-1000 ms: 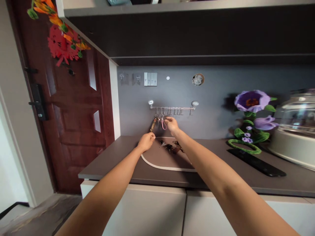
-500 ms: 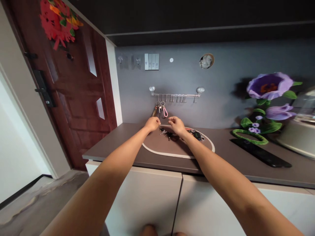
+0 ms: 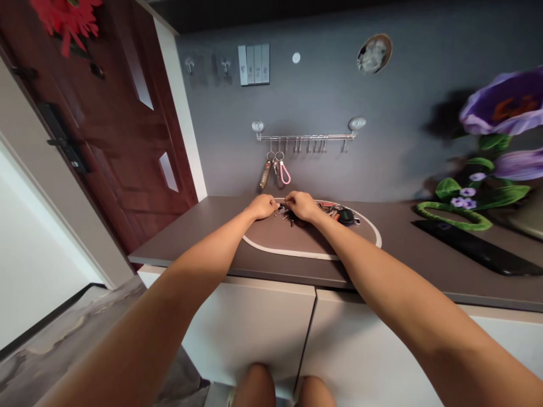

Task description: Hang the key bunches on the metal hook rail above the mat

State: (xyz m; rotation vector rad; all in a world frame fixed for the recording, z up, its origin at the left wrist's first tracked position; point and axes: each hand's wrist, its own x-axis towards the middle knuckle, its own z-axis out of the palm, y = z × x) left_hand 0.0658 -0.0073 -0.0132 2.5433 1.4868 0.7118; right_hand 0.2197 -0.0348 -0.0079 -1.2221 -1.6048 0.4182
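Key pile (image 3: 326, 210) sits on far edge of oval brown mat (image 3: 288, 240), spread left to right, with red-edged key and black fob (image 3: 347, 216) at right end. Mat has cream border and lies on dark brown surface (image 3: 178, 229).

Left hand (image 3: 263, 206) and right hand (image 3: 302, 206) are both down at left part of pile, fingertips just beside each other. Both grips curled, not spread. Left fingertips are at small metal bits of pile; right hand is on dark keys. Pinch on any one key: cannot tell, fingers hide it.

Far wall: steel hook rail (image 3: 305, 137) above hands, holding two key rings, one with brown fob (image 3: 265, 174), one with pink loop strap (image 3: 285, 175). Both hang well clear of hands. Switch panel (image 3: 253, 65) higher up.

Right on surface: flat black slab (image 3: 466, 249), green loop stem (image 3: 453, 216) beside it. Purple flowers (image 3: 503, 107) on wall above. Left: dark red door (image 3: 127, 130). Near: white cabinet doors (image 3: 250, 333) under surface.
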